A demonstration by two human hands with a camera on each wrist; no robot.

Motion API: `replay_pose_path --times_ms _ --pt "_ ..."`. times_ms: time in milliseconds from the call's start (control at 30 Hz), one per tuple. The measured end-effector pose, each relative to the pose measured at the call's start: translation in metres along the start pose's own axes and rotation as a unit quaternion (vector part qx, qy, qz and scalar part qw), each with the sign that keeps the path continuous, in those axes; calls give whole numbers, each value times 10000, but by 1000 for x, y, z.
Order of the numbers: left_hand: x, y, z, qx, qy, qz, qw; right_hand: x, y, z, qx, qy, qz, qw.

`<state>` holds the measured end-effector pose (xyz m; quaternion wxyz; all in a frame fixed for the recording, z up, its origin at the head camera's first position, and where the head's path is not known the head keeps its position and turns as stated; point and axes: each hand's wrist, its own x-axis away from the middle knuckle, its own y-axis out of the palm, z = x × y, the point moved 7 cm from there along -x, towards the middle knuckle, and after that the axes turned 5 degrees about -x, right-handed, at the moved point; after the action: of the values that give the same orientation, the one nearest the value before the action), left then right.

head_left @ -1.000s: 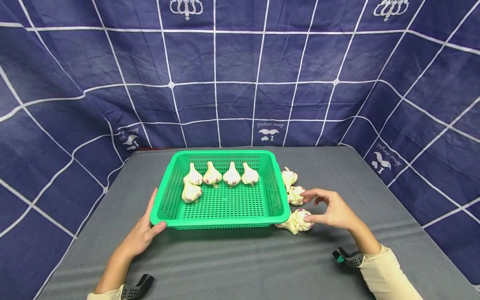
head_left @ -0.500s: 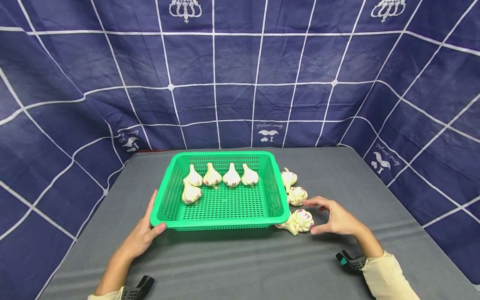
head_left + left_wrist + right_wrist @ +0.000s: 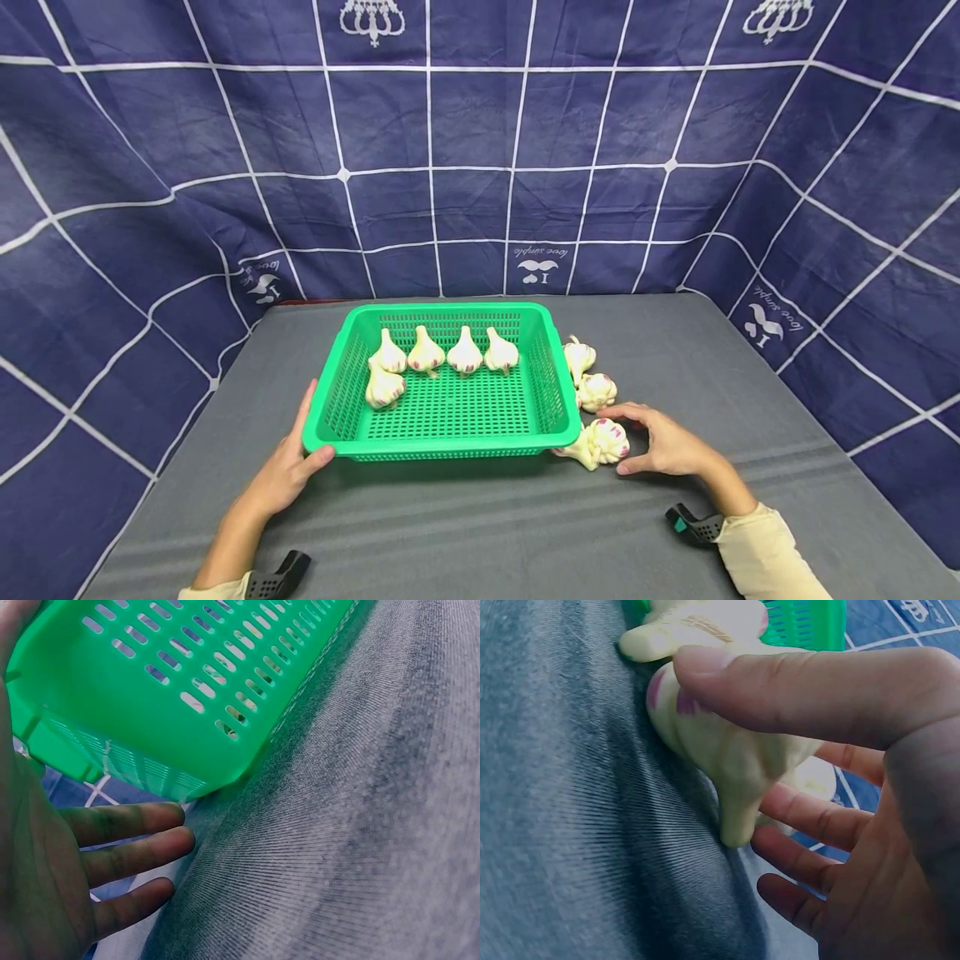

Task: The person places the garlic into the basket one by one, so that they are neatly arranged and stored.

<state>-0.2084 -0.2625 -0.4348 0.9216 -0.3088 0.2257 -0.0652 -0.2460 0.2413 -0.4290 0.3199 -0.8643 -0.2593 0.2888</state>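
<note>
A green basket (image 3: 450, 446) holds several white garlic bulbs (image 3: 464, 357) with purple marks. My left hand (image 3: 281, 477) rests at its near left corner, thumb on the rim; in the left wrist view three fingers of that hand (image 3: 45, 877) extend straight beside the basket (image 3: 112, 705). Right of the basket, my right hand (image 3: 671, 443) spreads thumb and fingers around a garlic bulb (image 3: 607, 440). The right wrist view has the thumb of the right hand (image 3: 862, 877) over that bulb (image 3: 735, 754), other fingers near its stem; whether they touch is unclear.
Another garlic bulb (image 3: 577, 451) lies against the near one, by the basket's front right corner. Two more, one (image 3: 597, 392) nearer and one (image 3: 579, 357) farther, lie along the basket's right side. A blue checked cloth (image 3: 480, 200) hangs behind the grey tabletop (image 3: 480, 533).
My right hand drew back slightly from the bulbs, then came back left, its fingers now between the near bulb and the one behind. The left hand and basket stay practically still.
</note>
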Motion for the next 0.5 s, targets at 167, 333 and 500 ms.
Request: replay_pose_path --times_ms 167,333,500 --pt "-1 1 0 -1 12 -14 10000 0 2 1 6 117 67 9999" --pt "-1 1 0 -37 -12 -8 10000 0 4 2 -92 154 34 9998" --pt "-1 0 0 -32 4 2 10000 -1 6 0 -304 180 -56 9994"
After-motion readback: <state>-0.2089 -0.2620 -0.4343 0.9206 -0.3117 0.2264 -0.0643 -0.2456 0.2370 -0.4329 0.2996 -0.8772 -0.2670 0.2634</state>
